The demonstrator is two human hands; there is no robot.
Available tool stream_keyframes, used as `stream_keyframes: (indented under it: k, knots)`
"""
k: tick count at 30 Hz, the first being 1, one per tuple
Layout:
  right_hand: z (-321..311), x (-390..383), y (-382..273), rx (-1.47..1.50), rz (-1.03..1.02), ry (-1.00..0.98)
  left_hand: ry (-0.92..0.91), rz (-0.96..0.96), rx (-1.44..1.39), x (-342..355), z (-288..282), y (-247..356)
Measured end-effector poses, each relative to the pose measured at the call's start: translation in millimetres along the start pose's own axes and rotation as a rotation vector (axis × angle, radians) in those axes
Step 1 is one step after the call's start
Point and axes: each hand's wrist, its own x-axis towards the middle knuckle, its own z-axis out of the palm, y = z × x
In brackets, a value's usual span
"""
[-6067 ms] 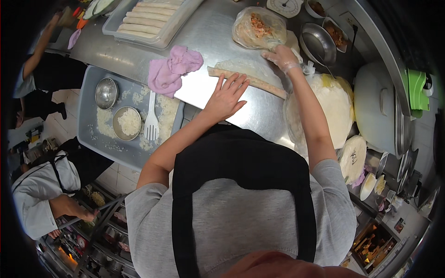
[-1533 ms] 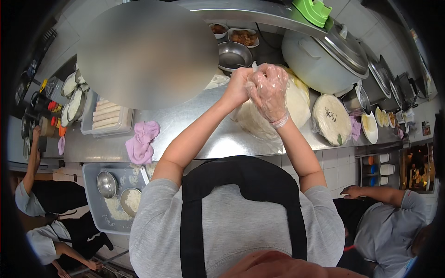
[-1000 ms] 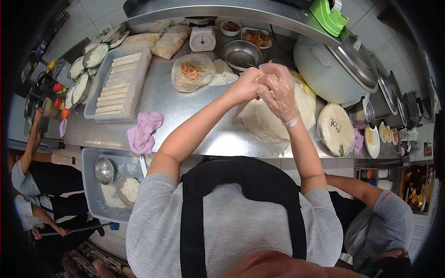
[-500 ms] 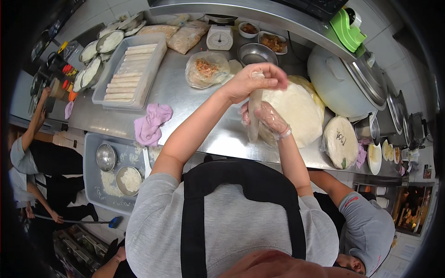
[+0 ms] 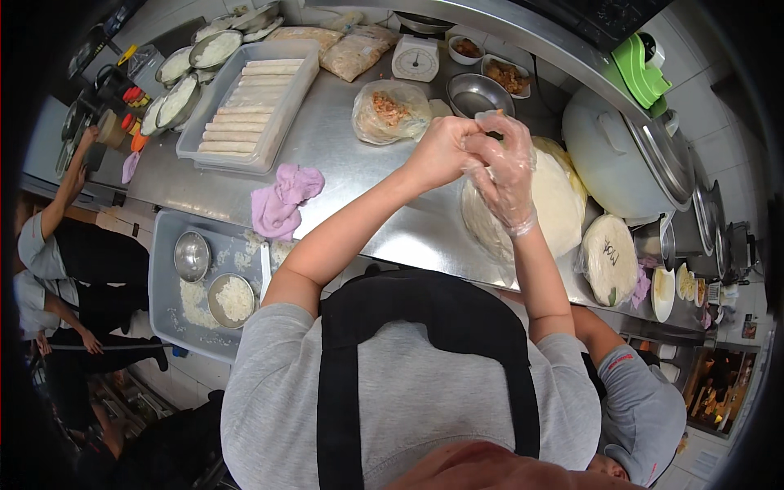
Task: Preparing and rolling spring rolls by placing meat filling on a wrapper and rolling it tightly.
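My bare left hand [image 5: 443,152] and my right hand [image 5: 505,184], in a clear plastic glove, meet above the steel counter [image 5: 343,122]. The left fingers are closed in a pinch against the curled gloved fingers. What lies between them is hidden. Below and beside the right hand rests a stack of thin, round white dough sheets [image 5: 559,208], with yellowish plastic showing behind it. An open plastic bag of orange-brown shredded filling [image 5: 390,110] is left of the hands. A shallow metal bowl [image 5: 480,96] stands just beyond them.
A clear container [image 5: 287,122] of white rolls and a pink cloth [image 5: 282,200] lie left. A kitchen scale [image 5: 415,61] stands behind; a wrapped disc [image 5: 608,260] and large pot [image 5: 600,155] are right. A grey tub [image 5: 158,286] sits lower left. A co-worker [image 5: 641,400] is close right; others work left.
My right hand has risen from below the left hand to meet its fingers. The long translucent piece that hung from my left hand no longer shows. The view has shifted slightly.
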Motion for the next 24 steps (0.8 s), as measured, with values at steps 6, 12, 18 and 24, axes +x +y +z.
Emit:
stream_keyframes:
  k: [6, 12, 18, 24]
  knots:
    - [15, 8, 3, 0.569, 0.139, 0.121, 0.029, -0.053, 0.023, -7, -23, 1]
    - [19, 14, -5, 0.492, 0.08, 0.027, -0.044, 0.053, -0.03, -13, -34, 2]
    - [31, 25, 6, 0.173, -0.078, -0.229, 0.013, -0.053, -0.216, -16, -32, 8]
    - [61, -31, 47, 1.333, 0.693, -0.849, 0.033, 0.198, -1.075, -12, -125, -20]
